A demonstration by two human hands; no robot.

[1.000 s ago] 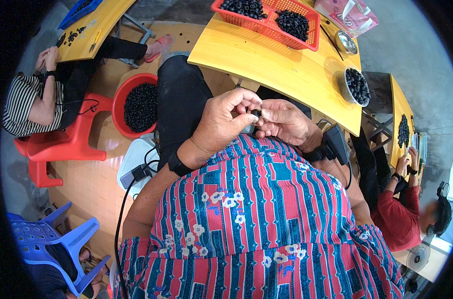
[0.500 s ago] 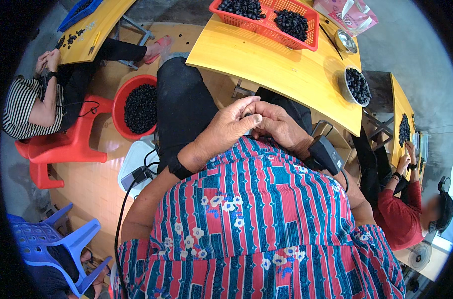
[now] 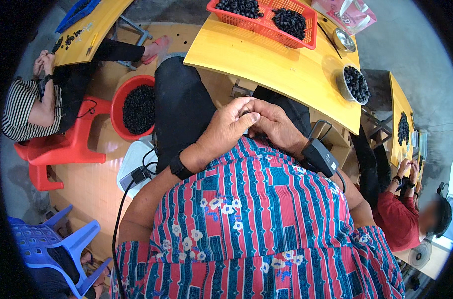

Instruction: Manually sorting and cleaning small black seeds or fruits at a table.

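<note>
My left hand [image 3: 227,124] and my right hand [image 3: 277,122] are pressed together in front of my belly, below the table edge. Both have their fingers curled inward and meeting. A small dark piece [image 3: 245,113] shows between them, by my left thumb; most of it is hidden, so its exact kind cannot be told. Nearest on the table, to the right, a clear bowl [image 3: 342,89] holds black ring-like parts. Farther off is a red two-part basket [image 3: 286,44] with more black parts in both halves.
A red tub [image 3: 118,124] of small black parts stands left of my leg, near a red stool [image 3: 89,132]. A metal bowl [image 3: 344,41] and pink bag [image 3: 347,15] sit at the yellow table's [image 3: 266,65] far right. Co-workers sit on both sides. A cable hangs by my left arm.
My hands stay together, with only slight finger movement. The co-worker at the right has drawn their hands back from the black parts on their table. The view has shifted slightly.
</note>
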